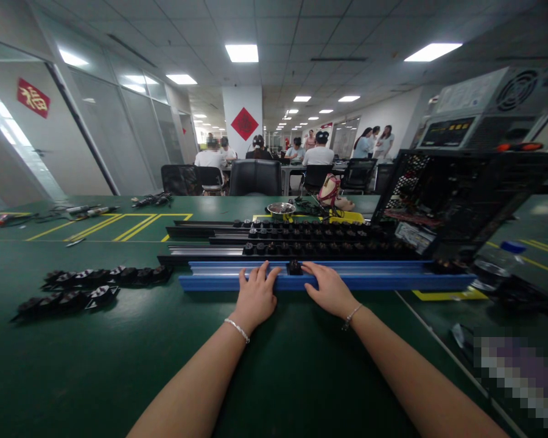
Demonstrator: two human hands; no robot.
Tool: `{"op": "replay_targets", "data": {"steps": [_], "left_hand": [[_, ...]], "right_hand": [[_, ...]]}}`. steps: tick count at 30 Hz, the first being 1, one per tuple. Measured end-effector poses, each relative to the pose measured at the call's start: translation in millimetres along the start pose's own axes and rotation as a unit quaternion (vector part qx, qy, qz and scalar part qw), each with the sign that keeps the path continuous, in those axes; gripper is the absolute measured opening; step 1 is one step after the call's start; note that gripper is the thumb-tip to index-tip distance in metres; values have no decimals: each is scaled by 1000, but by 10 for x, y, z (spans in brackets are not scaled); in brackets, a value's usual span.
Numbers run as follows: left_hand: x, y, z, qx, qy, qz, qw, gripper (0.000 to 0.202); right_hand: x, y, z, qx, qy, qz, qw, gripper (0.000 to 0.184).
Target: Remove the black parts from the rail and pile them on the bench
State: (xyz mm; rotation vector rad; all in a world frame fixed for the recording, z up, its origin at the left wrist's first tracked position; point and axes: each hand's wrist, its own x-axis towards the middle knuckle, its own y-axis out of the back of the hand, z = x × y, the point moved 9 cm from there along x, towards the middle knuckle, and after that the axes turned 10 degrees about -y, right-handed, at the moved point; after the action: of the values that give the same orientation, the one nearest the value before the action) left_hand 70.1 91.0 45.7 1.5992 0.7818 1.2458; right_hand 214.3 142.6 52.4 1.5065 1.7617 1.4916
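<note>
A long blue channel rail (383, 281) lies across the green table in front of me. A small black module, possibly a socket (295, 267), sits in its channel between my hands. My left hand (258, 293) rests on the rail to the left of this module, fingers spread over the channel and front wall. From the other side my right hand (331, 289) reaches onto the rail, its fingertips at the module's right edge and its thumb apart on the front wall. Another black module (452, 266) is in the right end of the rail.
Black rails (201, 258) with rows of black modules lie behind the blue one. Loose modules (105, 277) line up at left. An open computer case (466, 188), a bottle with a blue cap (497, 261) and a metal bowl (281, 208) stand around. Several people sit beyond.
</note>
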Motion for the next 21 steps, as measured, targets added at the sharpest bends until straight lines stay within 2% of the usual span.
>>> {"op": "replay_targets", "data": {"steps": [8,15,21], "left_hand": [[7,-15,4,9,-13,3,1000,76],[4,-16,8,19,-12,-7,1000,76],[9,-14,15,26,-18,-2,1000,77]], "right_hand": [[-18,-77,-24,-44,7,-20,999,44],[-49,-138,-110,-48,19,-46,998,46],[-68,-164,-153,-72,9,-43,996,48]]}}
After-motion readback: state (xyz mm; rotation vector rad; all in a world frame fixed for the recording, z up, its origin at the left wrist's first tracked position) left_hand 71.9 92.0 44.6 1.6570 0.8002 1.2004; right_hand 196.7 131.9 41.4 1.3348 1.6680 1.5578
